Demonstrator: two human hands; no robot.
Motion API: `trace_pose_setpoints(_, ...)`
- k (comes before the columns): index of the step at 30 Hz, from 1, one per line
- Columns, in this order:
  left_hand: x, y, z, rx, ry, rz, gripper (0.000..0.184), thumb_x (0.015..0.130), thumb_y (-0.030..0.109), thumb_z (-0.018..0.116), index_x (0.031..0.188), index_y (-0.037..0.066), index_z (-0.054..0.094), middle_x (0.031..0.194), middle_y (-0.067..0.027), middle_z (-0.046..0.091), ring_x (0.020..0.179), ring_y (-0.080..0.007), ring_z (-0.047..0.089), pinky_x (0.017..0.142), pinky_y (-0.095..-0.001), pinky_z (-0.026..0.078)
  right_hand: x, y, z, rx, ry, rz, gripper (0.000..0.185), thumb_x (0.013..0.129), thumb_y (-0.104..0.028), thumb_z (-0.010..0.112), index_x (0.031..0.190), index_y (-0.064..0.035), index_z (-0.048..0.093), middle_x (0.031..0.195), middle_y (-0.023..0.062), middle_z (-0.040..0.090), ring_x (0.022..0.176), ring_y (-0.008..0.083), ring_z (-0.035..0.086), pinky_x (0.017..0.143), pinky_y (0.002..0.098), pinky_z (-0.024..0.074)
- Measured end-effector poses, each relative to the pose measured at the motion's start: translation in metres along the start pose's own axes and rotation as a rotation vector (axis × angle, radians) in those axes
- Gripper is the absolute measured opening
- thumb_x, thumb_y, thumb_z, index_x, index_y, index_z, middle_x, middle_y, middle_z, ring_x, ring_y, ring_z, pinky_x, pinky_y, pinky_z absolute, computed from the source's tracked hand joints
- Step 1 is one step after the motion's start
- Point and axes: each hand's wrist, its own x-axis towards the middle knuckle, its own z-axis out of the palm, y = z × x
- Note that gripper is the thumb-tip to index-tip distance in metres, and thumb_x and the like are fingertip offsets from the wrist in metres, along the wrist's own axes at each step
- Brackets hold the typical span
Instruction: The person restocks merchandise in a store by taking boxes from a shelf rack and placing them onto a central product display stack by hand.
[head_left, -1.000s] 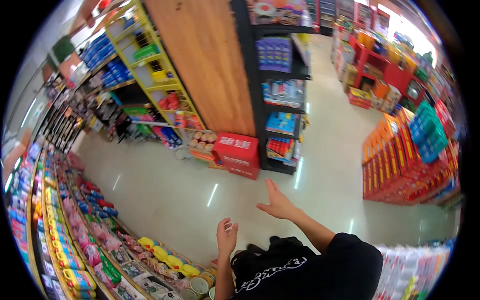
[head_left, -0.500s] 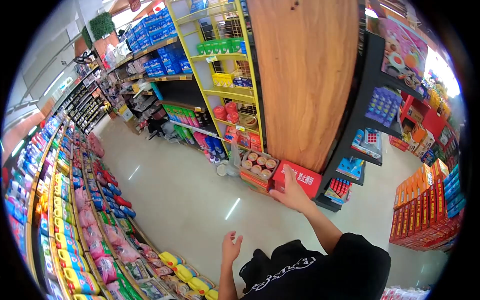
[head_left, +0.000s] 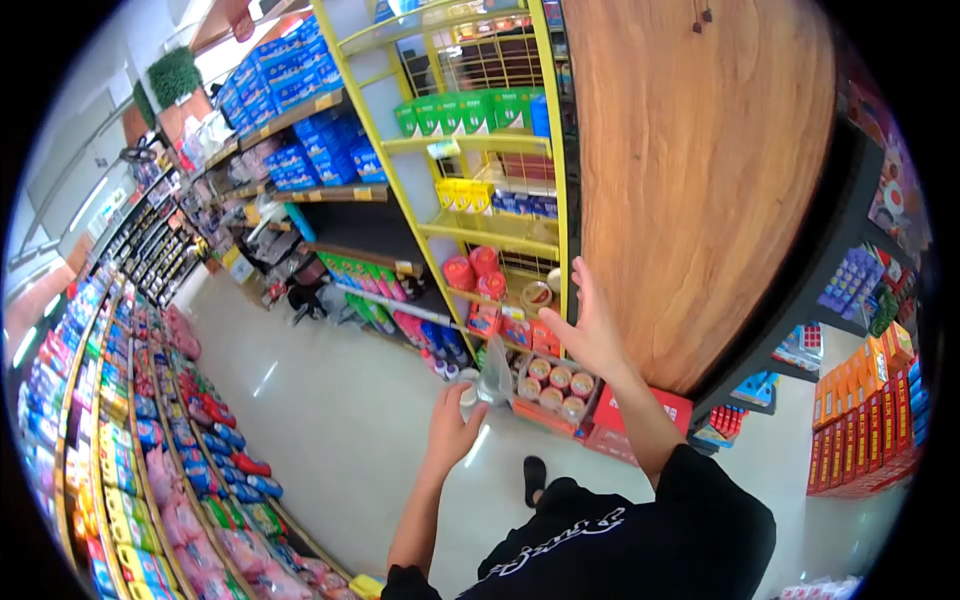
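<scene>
My right hand (head_left: 592, 335) is raised with thumb and fingers apart and nothing in it. In the view it lies in front of the lower right part of a yellow wire rack (head_left: 487, 237), beside a wooden panel (head_left: 700, 190). Lower and to the left, my left hand (head_left: 452, 432) is also empty, its thumb spread from the fingers. Near it are a clear plastic bag (head_left: 495, 372) and a carton of round lidded tubs (head_left: 552, 388) on the floor. The rack carries green boxes (head_left: 462, 115), yellow boxes (head_left: 465, 194) and red round packs (head_left: 474, 268).
A red box (head_left: 655, 410) stands at the panel's foot. Long shelves of bottles and bags (head_left: 150, 440) run along the left. Blue boxes (head_left: 320, 150) fill shelves behind the rack. Stacked red and orange cartons (head_left: 860, 425) stand at the right. Pale shiny floor (head_left: 330, 400) lies between.
The view has moved closer to the yellow rack, which looks larger. Both hands have risen in the view, the left most clearly. A dark shoe now shows below.
</scene>
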Motion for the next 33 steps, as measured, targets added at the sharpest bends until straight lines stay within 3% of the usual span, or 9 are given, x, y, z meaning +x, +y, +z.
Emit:
trace_pose_setpoints(4,0.134,-0.007,-0.025,-0.073,-0.004,0.179,0.042,0.087,0.017,0.074,0.121,-0.002,0.057,0.118,-0.0220,0.060,0.111,-0.0402,0.058,0.096,-0.0444,0.047,0.100,0.015,0.030,-0.051,0.065,-0.051,0.081,0.088,-0.026,0.073,0.148,0.0083,0.031,0.149,0.0312,0.040,0.142,0.0422,0.037,0.118,0.0449,0.0315)
trace_pose_setpoints(7,0.223,-0.003,-0.044,0.001,0.066,0.321,0.039,0.088,0.016,0.073,0.120,-0.002,0.058,0.118,-0.0230,0.061,0.111,-0.0408,0.058,0.098,-0.0453,0.046,0.167,0.001,0.042,-0.226,0.153,-0.248,0.077,0.088,-0.023,0.072,0.148,0.0072,0.033,0.150,0.0312,0.039,0.142,0.0432,0.037,0.118,0.0457,0.0312)
trace_pose_setpoints(12,0.359,-0.011,-0.061,-0.034,0.150,0.398,0.044,0.091,0.019,0.070,0.125,-0.005,0.056,0.120,-0.0249,0.061,0.114,-0.0414,0.057,0.099,-0.0463,0.045,0.272,0.005,0.078,-0.381,0.174,-0.313,0.068,0.090,-0.023,0.068,0.145,0.0039,0.039,0.149,0.0295,0.041,0.142,0.0433,0.037,0.118,0.0460,0.0312)
trace_pose_setpoints(16,0.466,-0.024,-0.061,-0.066,0.189,0.529,0.047,0.092,0.020,0.069,0.128,-0.007,0.055,0.122,-0.0265,0.060,0.114,-0.0423,0.057,0.099,-0.0469,0.045,0.345,0.010,0.098,-0.465,0.140,-0.231,0.069,0.090,-0.023,0.067,0.145,0.0083,0.038,0.146,0.0330,0.044,0.139,0.0462,0.039,0.117,0.0471,0.0331)
trace_pose_setpoints(23,0.611,-0.020,-0.048,-0.058,0.046,0.594,0.054,0.092,0.023,0.067,0.134,-0.008,0.052,0.125,-0.0288,0.058,0.115,-0.0427,0.058,0.099,-0.0475,0.047,0.429,0.022,0.127,-0.488,0.194,0.178,0.084,0.084,-0.029,0.071,0.145,0.0154,0.033,0.135,0.0388,0.052,0.128,0.0473,0.052,0.110,0.0481,0.0413)
trace_pose_setpoints(27,0.631,-0.013,-0.045,0.131,-0.076,0.669,0.052,0.092,0.021,0.066,0.133,-0.008,0.054,0.129,-0.0302,0.053,0.120,-0.0450,0.054,0.101,-0.0498,0.046,0.456,0.049,0.139,-0.495,0.293,0.254,0.062,0.082,-0.026,0.069,0.125,0.0137,0.049,0.113,0.0371,0.063,0.108,0.0497,0.063,0.096,0.0513,0.0495)
trace_pose_setpoints(29,0.630,-0.012,-0.047,0.142,-0.098,0.688,0.050,0.092,0.020,0.067,0.131,-0.009,0.055,0.128,-0.0308,0.052,0.121,-0.0462,0.052,0.102,-0.0505,0.044,0.459,0.052,0.145,-0.534,0.333,0.248,0.044,0.079,-0.022,0.067,0.107,0.0103,0.058,0.099,0.0348,0.067,0.098,0.0495,0.065,0.089,0.0533,0.0517)
trace_pose_setpoints(31,0.638,-0.029,-0.032,0.153,0.008,0.824,0.049,0.091,0.016,0.068,0.131,-0.009,0.054,0.126,-0.0307,0.052,0.119,-0.0467,0.053,0.103,-0.0513,0.043,0.459,0.062,0.146,-0.491,0.337,0.170,0.034,0.076,-0.019,0.066,0.095,0.0091,0.062,0.092,0.0345,0.067,0.093,0.0491,0.067,0.084,0.0534,0.0532)
trace_pose_setpoints(33,0.629,-0.025,-0.036,0.051,-0.033,0.778,0.048,0.090,0.012,0.068,0.130,-0.010,0.054,0.126,-0.0322,0.051,0.119,-0.0474,0.053,0.102,-0.0502,0.043,0.458,0.062,0.149,-0.532,0.475,0.134,0.025,0.074,-0.015,0.065,0.086,0.0072,0.063,0.086,0.0345,0.066,0.087,0.0488,0.067,0.080,0.0531,0.0540)
